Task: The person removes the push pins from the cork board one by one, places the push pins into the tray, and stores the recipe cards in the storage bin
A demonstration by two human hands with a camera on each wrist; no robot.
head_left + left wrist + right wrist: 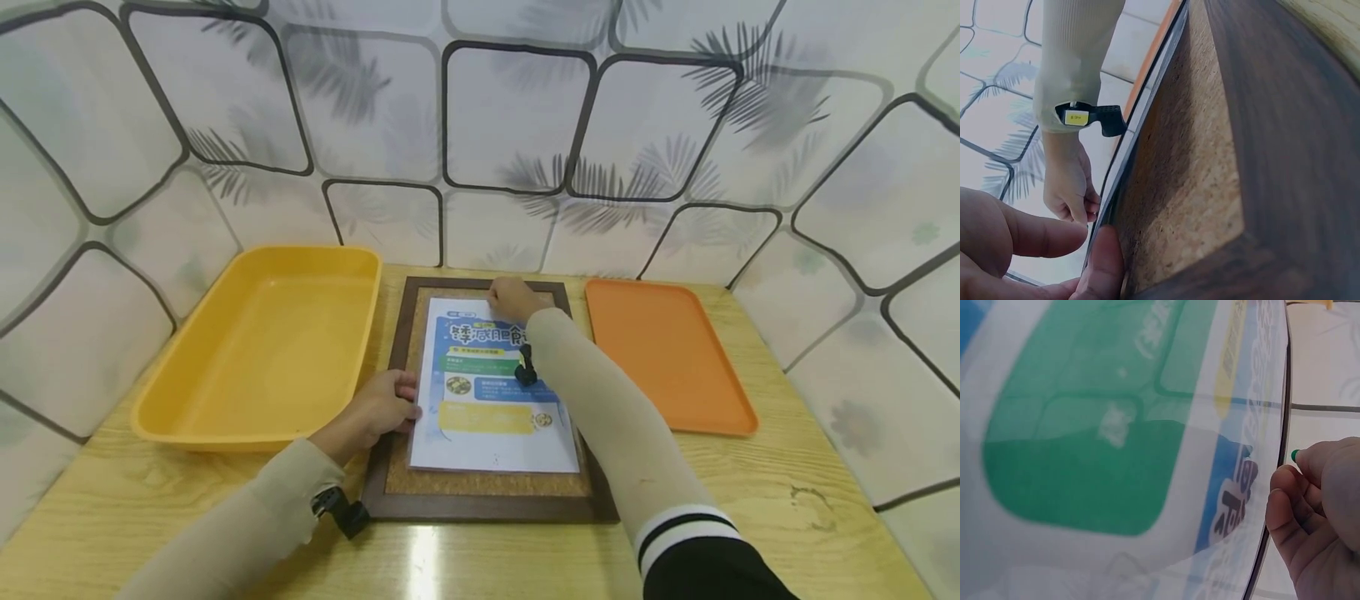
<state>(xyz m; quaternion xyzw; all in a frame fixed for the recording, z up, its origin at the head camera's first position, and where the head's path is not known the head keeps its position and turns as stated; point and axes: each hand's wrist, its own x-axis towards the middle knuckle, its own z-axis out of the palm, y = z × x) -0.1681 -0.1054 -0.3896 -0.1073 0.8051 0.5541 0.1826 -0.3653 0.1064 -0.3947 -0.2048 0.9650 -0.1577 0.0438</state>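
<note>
A laminated printed sheet (487, 446) lies over a cork board (420, 482) with a dark wooden frame. My left hand (381, 408) pinches its left edge; in the left wrist view the thumb (1047, 236) and a fingertip (1104, 259) are on opposite sides of the edge. At the sheet's top edge, my right hand (516, 300) has its fingers curled. The right wrist view shows a small green push pin (1295, 455) at those fingertips, mostly hidden by the fingers. Cork (1191, 156) shows beneath the raised sheet edge in the left wrist view.
A deep yellow tray (300, 333) stands to the left of the board, close to my left hand. On the right lies a flat orange tray (667, 358). All rest on a wooden table (750, 500), with a patterned wall covering (517, 117) behind and at both sides.
</note>
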